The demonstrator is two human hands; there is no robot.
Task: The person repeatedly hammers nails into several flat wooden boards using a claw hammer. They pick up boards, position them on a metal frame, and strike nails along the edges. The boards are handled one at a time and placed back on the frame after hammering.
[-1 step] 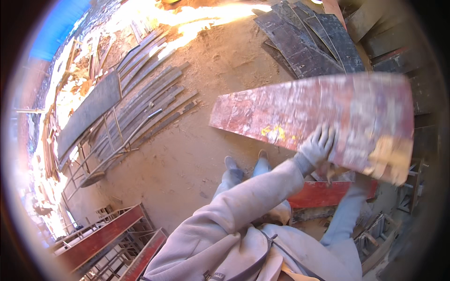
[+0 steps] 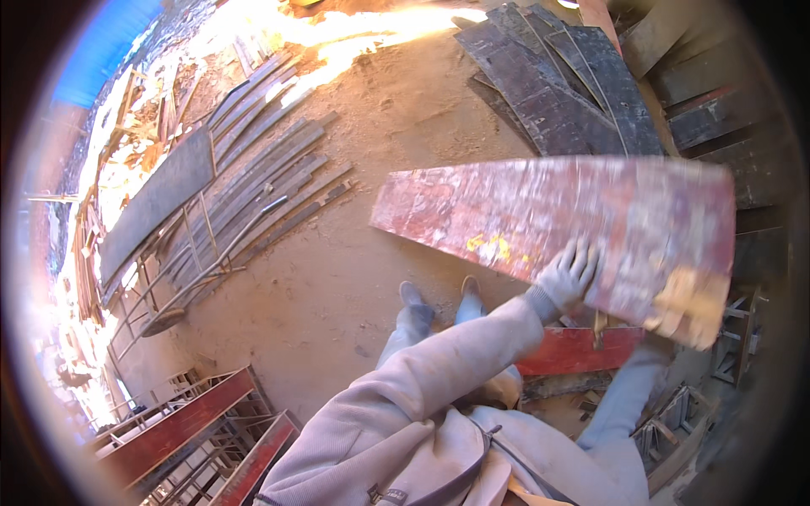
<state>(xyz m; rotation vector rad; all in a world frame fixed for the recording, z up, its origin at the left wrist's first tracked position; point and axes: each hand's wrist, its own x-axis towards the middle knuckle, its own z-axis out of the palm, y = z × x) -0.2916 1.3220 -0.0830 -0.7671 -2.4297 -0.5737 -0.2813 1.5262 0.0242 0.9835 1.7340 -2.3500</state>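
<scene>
A large worn plywood board (image 2: 540, 207), reddish with pale scuffs and yellow marks, is held up in front of me on the right. Its near right corner is broken down to bare wood. My gloved left hand (image 2: 567, 277) grips the near edge, with its fingers laid over the upper face; the thumb is hidden. Below the broken corner, my right hand (image 2: 659, 342) reaches under the board. Its fingers cannot be seen.
Dark panels (image 2: 557, 76) are stacked beyond the board. Long planks (image 2: 270, 181) and a metal frame (image 2: 207, 240) lie to the left. Red-faced frames (image 2: 190, 422) stand at the lower left. Near my right arm are a red beam (image 2: 565, 350) and more metal frames (image 2: 675, 430).
The board has come slightly nearer to me and its right end has dropped lower in view. Both hands have moved slightly with it.
</scene>
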